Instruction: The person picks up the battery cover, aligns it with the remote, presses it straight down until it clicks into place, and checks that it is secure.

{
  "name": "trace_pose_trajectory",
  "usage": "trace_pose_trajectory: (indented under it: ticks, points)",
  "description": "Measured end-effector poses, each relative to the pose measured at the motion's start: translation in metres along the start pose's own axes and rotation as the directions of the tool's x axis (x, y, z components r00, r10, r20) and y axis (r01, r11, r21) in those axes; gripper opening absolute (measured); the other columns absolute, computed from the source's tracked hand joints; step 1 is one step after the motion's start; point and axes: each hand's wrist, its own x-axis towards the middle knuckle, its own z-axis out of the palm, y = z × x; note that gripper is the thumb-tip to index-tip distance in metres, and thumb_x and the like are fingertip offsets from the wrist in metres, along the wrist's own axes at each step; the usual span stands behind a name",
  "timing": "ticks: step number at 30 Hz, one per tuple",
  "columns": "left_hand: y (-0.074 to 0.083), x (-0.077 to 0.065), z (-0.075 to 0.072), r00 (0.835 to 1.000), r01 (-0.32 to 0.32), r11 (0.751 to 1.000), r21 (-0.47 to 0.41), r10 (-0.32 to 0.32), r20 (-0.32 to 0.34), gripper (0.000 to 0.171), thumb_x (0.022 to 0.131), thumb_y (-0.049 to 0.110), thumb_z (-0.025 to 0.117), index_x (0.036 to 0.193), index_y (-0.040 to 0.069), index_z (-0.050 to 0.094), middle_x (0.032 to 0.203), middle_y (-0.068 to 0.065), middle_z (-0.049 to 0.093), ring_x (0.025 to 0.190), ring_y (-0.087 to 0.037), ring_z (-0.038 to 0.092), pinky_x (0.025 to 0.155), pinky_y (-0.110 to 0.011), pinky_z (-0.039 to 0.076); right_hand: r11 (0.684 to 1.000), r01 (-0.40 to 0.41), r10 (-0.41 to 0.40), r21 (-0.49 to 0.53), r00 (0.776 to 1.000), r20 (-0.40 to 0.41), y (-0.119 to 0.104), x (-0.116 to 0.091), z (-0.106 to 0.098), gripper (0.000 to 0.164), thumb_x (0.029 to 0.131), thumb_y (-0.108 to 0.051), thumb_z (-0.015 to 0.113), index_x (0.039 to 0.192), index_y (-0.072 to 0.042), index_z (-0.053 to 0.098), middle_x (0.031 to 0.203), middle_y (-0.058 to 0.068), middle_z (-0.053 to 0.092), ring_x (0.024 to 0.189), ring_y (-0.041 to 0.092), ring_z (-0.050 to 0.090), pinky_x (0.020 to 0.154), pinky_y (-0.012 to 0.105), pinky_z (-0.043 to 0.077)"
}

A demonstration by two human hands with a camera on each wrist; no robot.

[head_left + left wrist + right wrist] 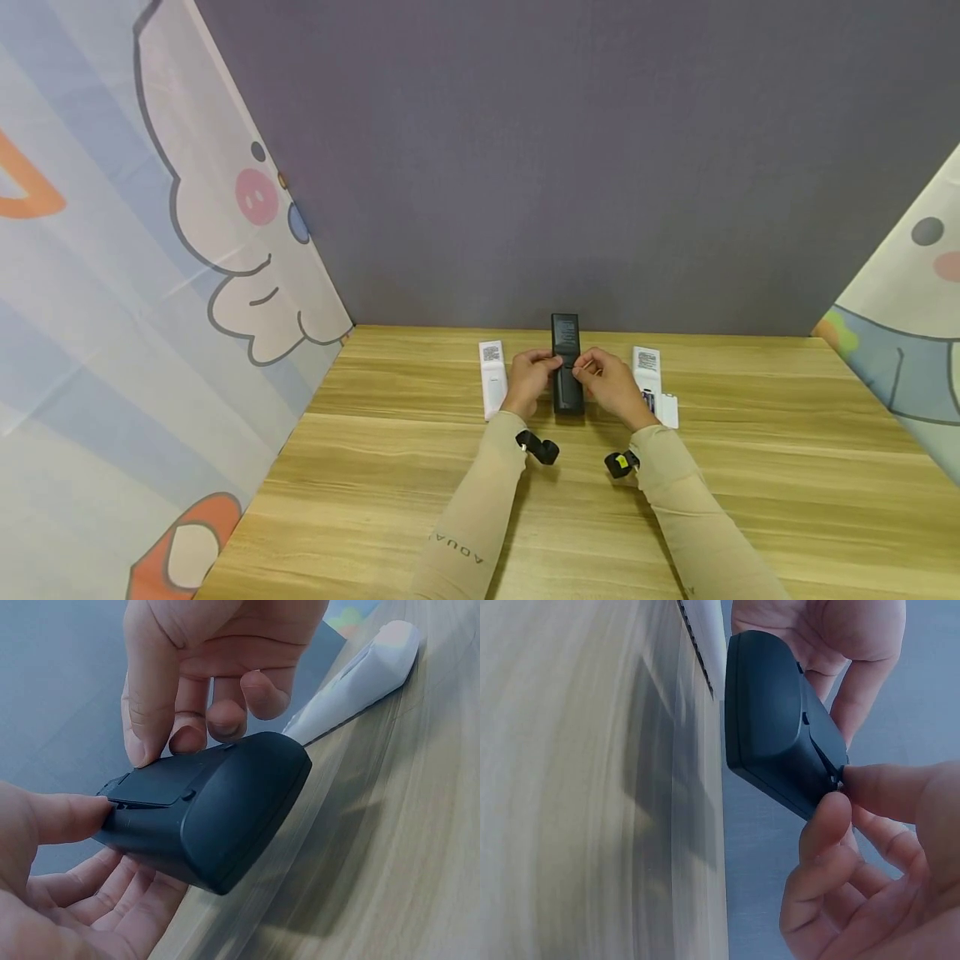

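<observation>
Back side up, a black remote control (566, 333) is held over the table between two hands. The left hand (529, 379) grips it along its left side, thumb at the edge of the battery cover (161, 784) and fingers underneath. From the other side, the right hand (611, 387) has its thumb and index finger pinched at the cover's corner. A narrow gap shows along that cover's edge in both wrist views. The inside of the battery compartment is hidden.
A white remote (492, 392) lies left of the hands on the wooden table (390, 467). Another white remote (647, 360) lies to the right, its compartment uncovered with batteries (648, 402) showing. A loose white cover (670, 412) lies beside it. A grey panel (570, 167) stands behind.
</observation>
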Motion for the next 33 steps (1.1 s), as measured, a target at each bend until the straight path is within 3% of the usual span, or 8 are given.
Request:
trace_pose_trajectory:
  ticks: [3,9,14,19,27,33]
  points:
    - [0.0003,-0.0008,-0.0006,1.000,0.001,1.000,-0.002,-0.001,0.007,0.028,0.095,0.011,0.070,0.120,-0.002,0.071,0.101,-0.011,0.073,0.079,-0.012,0.066,0.070,-0.027,0.059,1.000,-0.007,0.007,-0.009,1.000,-0.007,0.0001,0.0002,0.0000,0.012,0.102,-0.019,0.064,0.105,-0.008,0.065,0.090,0.014,0.066,0.074,0.030,0.064,0.062,0.035,0.051]
    - [0.0004,-0.0011,-0.0015,1.000,0.004,1.000,0.004,-0.004,0.007,0.029,0.096,0.014,0.070,0.121,0.000,0.071,0.107,-0.014,0.074,0.083,-0.014,0.068,0.074,-0.030,0.061,0.999,-0.040,0.039,-0.029,0.999,-0.024,0.0002,0.0010,-0.0004,0.016,0.102,-0.023,0.063,0.107,-0.008,0.064,0.113,0.018,0.067,0.099,0.031,0.065,0.079,0.040,0.053]
    - [0.0007,-0.0012,-0.0017,1.000,0.003,1.000,-0.006,-0.003,0.008,0.030,0.095,0.013,0.070,0.123,0.000,0.070,0.107,-0.015,0.075,0.082,-0.013,0.069,0.074,-0.030,0.061,0.997,-0.062,0.061,0.055,0.998,0.017,0.0004,0.0021,0.0009,0.015,0.105,-0.020,0.059,0.110,-0.006,0.061,0.123,0.025,0.065,0.088,0.029,0.071,0.076,0.043,0.062]
    - [0.0018,-0.0025,-0.0029,1.000,0.019,1.000,0.009,-0.019,0.023,0.033,0.095,0.014,0.070,0.126,0.002,0.069,0.106,-0.013,0.075,0.083,-0.014,0.070,0.075,-0.031,0.061,0.994,-0.068,0.066,0.087,0.997,0.025,-0.0003,0.0020,0.0015,0.014,0.105,-0.018,0.058,0.109,-0.005,0.060,0.123,0.026,0.063,0.081,0.024,0.071,0.071,0.041,0.063]
    - [0.0048,-0.0023,-0.0073,0.989,0.039,0.998,0.056,-0.047,0.143,0.053,0.092,0.010,0.073,0.142,0.001,0.057,0.116,-0.014,0.073,0.096,-0.019,0.073,0.088,-0.037,0.061,0.994,-0.079,0.078,0.073,0.997,0.011,0.0022,0.0013,-0.0007,0.013,0.105,-0.017,0.057,0.109,-0.005,0.061,0.124,0.025,0.064,0.080,0.024,0.071,0.072,0.042,0.063]
    - [0.0047,-0.0012,-0.0083,0.983,0.026,0.998,0.064,-0.037,0.181,0.053,0.092,0.003,0.071,0.143,-0.002,0.055,0.118,-0.016,0.071,0.098,-0.019,0.073,0.088,-0.036,0.061,0.993,-0.091,0.090,0.076,0.996,0.010,0.0033,0.0008,-0.0006,0.013,0.105,-0.017,0.058,0.109,-0.005,0.062,0.120,0.023,0.064,0.079,0.022,0.070,0.071,0.041,0.062]
